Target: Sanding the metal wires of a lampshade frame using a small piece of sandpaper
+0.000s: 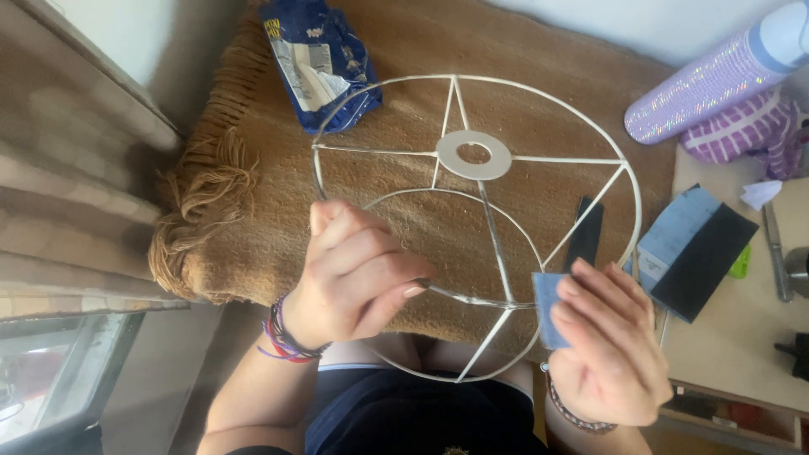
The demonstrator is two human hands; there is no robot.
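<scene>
Left hand [354, 274] grips the white wire lampshade frame [476, 219] at 8 o'clock; right hand [608, 345] pinches a blue abrasive square [548, 307] against its strut at 4 o'clock. We judge sanding underway; most wire remains untreated.

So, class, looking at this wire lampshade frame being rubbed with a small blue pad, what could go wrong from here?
1. The left hand grips only one thin wire of the lampshade frame, so the frame might twist or bend under pressure.
2. The right hand pinches the small blue pad at a joint; fingers could perhaps slip onto the wire.
3. Dust may settle on the brown fringed blanket beneath.
</scene>
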